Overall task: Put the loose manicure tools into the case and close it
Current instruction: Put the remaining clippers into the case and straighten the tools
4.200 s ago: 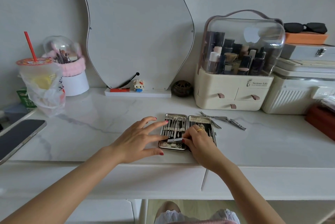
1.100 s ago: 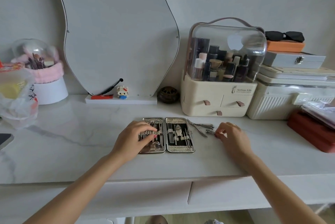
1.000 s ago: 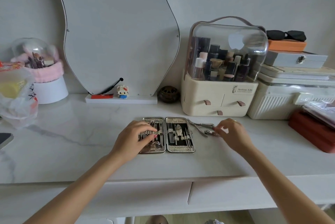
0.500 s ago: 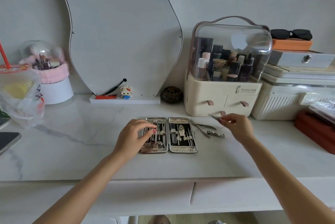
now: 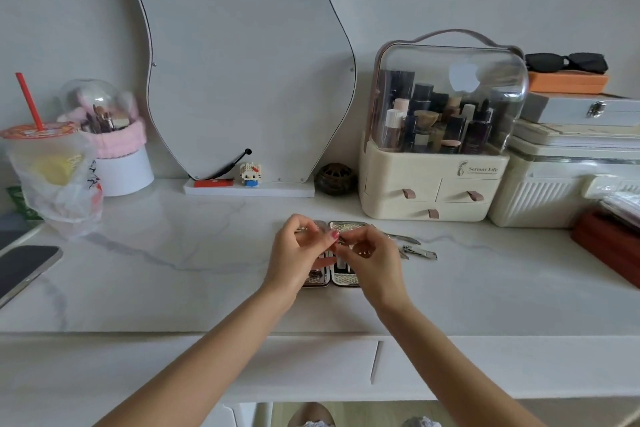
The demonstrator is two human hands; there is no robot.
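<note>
The open metal manicure case [image 5: 347,227] lies flat on the white marble tabletop [image 5: 207,271], mostly covered by my hands. My right hand [image 5: 372,258] hovers over its right half and pinches a thin metal tool [image 5: 341,240], which is largely hidden by fingers. My left hand [image 5: 298,253] is over the left half with curled fingers, and its fingertips meet the same tool at the case's hinge. Right of the case lie loose nippers [image 5: 401,238] and a nail clipper [image 5: 420,252].
A cosmetics organiser [image 5: 433,184] and stacked boxes [image 5: 568,184] stand behind on the right, with a red box [image 5: 606,246] at the right edge. A wavy mirror [image 5: 242,63] leans on the wall. A bagged drink cup [image 5: 52,167] and a phone [image 5: 24,267] are at the left.
My right hand picked a thin tool from beside the case and carried it left over the case. My left hand lifted off the case's left half to meet it.
</note>
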